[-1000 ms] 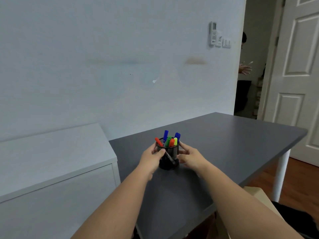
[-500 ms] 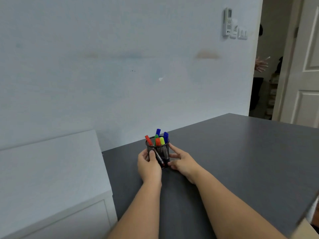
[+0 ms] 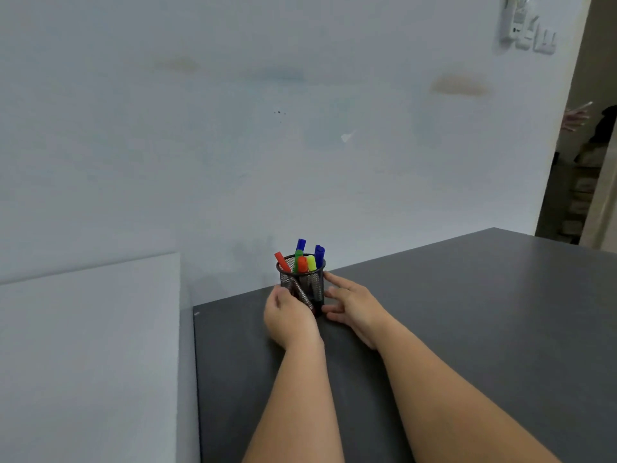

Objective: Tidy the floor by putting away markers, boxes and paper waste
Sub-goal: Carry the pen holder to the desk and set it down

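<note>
A black mesh pen cup (image 3: 305, 287) stands upright on the dark grey table (image 3: 467, 312), near its back left corner by the wall. Several markers (image 3: 302, 260) stick out of it: red, green, orange, yellow and two blue. My left hand (image 3: 288, 317) grips the cup's left side with curled fingers. My right hand (image 3: 354, 304) lies against the cup's right side, its fingers loosely spread and touching the mesh.
A white cabinet (image 3: 90, 345) stands left of the table, its top slightly higher. The white wall is close behind the cup. At the far right an open doorway (image 3: 581, 145) shows another person's hand and shelves.
The cup has slid across the table to the back left corner near the wall, with both hands staying on it. The view has moved closer and leftward.
</note>
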